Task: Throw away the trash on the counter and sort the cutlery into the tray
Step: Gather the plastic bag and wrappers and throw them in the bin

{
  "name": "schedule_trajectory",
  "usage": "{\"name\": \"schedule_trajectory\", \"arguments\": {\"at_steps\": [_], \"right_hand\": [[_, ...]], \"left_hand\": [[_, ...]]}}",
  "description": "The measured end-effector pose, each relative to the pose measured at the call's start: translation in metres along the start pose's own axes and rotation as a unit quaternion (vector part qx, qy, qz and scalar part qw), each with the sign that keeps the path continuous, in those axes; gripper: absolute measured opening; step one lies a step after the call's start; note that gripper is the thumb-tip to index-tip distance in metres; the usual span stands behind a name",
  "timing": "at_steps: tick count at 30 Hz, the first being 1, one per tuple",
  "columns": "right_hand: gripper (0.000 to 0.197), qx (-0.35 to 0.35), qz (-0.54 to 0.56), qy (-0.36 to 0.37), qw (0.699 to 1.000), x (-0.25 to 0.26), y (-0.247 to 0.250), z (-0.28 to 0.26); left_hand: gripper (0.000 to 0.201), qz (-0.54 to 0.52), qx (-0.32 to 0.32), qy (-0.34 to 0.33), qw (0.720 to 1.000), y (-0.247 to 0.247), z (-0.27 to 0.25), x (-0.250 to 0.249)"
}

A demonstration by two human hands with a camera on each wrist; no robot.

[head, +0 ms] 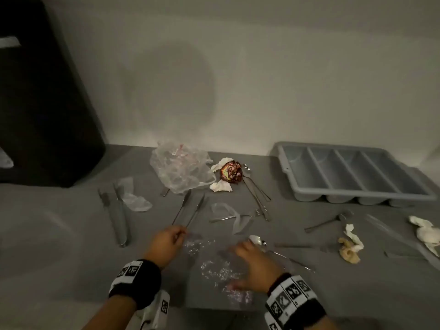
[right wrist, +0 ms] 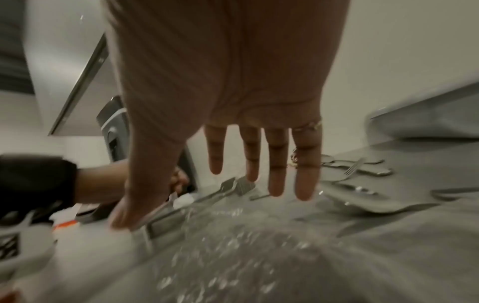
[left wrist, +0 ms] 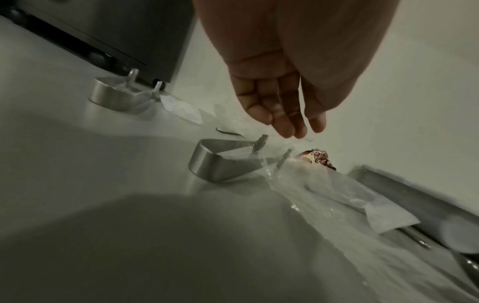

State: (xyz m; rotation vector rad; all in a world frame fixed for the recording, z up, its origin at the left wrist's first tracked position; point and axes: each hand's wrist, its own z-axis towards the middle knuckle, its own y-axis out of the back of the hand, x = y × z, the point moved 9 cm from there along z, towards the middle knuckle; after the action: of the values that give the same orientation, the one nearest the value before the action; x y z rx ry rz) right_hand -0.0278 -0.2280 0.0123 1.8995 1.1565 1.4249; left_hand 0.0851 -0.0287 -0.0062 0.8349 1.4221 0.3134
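Observation:
A crinkled clear plastic film (head: 214,267) lies flat at the counter's near edge. My left hand (head: 166,241) hovers at its left corner, fingers nearly straight, fingertips (left wrist: 285,131) just over the film (left wrist: 311,184); no grip on it shows. My right hand (head: 250,258) is spread over the film (right wrist: 220,235), fingers (right wrist: 276,180) straight and apart. The grey cutlery tray (head: 333,146) stands empty at the back right. Tongs (head: 116,215), a second pair of tongs (head: 188,208), spoons (head: 257,194) and a fork (head: 328,220) lie scattered.
A black bin (head: 42,91) stands at the back left. Further trash: a plastic bag (head: 181,167), a brown snack wrapper (head: 229,173), crumpled tissue (head: 350,246) and white tissue (head: 426,232) at the right edge. A wall runs behind the counter.

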Motion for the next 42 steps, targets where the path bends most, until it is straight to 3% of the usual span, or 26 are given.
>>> {"name": "schedule_trajectory", "arguments": {"at_steps": [2, 5, 8, 10, 12, 13, 15, 18, 20, 22, 25, 29, 31, 33, 35, 37, 42], "right_hand": [[0.088, 0.074, -0.060, 0.016, 0.995, 0.017, -0.025, 0.007], [0.089, 0.077, -0.133, -0.003, 0.988, 0.015, -0.049, 0.015], [0.067, 0.039, -0.144, 0.005, 0.989, 0.006, -0.059, 0.021], [0.046, 0.038, -0.158, 0.019, 0.987, 0.007, -0.063, 0.024], [0.024, 0.002, -0.195, 0.023, 0.981, 0.002, -0.062, 0.026], [0.019, -0.020, -0.177, -0.005, 0.984, -0.007, -0.059, 0.026], [0.026, -0.036, -0.094, -0.017, 0.995, -0.015, -0.056, 0.027], [0.026, -0.135, 0.041, -0.039, 0.989, -0.025, -0.031, 0.021], [0.022, -0.239, 0.156, -0.084, 0.955, -0.041, 0.000, 0.005], [0.026, -0.327, 0.197, -0.110, 0.918, -0.052, 0.031, -0.020], [0.037, -0.432, 0.229, -0.146, 0.860, -0.069, 0.069, -0.066], [0.035, -0.529, 0.291, -0.176, 0.777, -0.102, 0.086, -0.119], [0.036, -0.550, 0.316, -0.185, 0.751, -0.109, 0.087, -0.136], [0.037, -0.555, 0.327, -0.191, 0.740, -0.109, 0.085, -0.146], [0.033, -0.550, 0.320, -0.202, 0.745, -0.111, 0.075, -0.150], [0.036, -0.524, 0.298, -0.208, 0.770, -0.115, 0.061, -0.145], [0.041, -0.370, 0.312, -0.228, 0.845, -0.115, 0.019, -0.106]], "left_hand": [[0.022, -0.007, 0.005, 0.000, 1.000, 0.001, 0.013, 0.005], [0.018, -0.010, 0.056, -0.012, 0.998, -0.007, 0.025, 0.004], [0.022, -0.012, 0.101, -0.045, 0.994, -0.016, 0.032, -0.005], [0.034, -0.026, 0.108, -0.055, 0.992, -0.018, 0.038, -0.014], [0.033, -0.031, 0.105, -0.064, 0.992, -0.018, 0.045, -0.027], [0.028, -0.034, 0.100, -0.070, 0.992, -0.018, 0.049, -0.035], [0.022, -0.048, 0.089, -0.084, 0.991, -0.017, 0.058, -0.052], [0.023, -0.075, 0.069, -0.090, 0.991, -0.015, 0.073, -0.071], [0.026, -0.086, 0.056, -0.087, 0.991, -0.015, 0.084, -0.079], [0.028, -0.072, 0.054, -0.075, 0.993, -0.022, 0.094, -0.083], [0.030, -0.031, 0.116, -0.082, 0.989, -0.057, 0.100, -0.092], [0.056, 0.075, 0.237, -0.141, 0.958, -0.122, 0.082, -0.104], [0.068, 0.147, 0.260, -0.158, 0.941, -0.144, 0.075, -0.099], [0.061, 0.187, 0.258, -0.161, 0.934, -0.154, 0.072, -0.088], [0.048, 0.196, 0.239, -0.164, 0.937, -0.154, 0.074, -0.081], [0.036, 0.177, 0.215, -0.169, 0.946, -0.147, 0.077, -0.080], [0.011, 0.035, 0.094, -0.167, 0.981, -0.096, 0.081, -0.096]]}}
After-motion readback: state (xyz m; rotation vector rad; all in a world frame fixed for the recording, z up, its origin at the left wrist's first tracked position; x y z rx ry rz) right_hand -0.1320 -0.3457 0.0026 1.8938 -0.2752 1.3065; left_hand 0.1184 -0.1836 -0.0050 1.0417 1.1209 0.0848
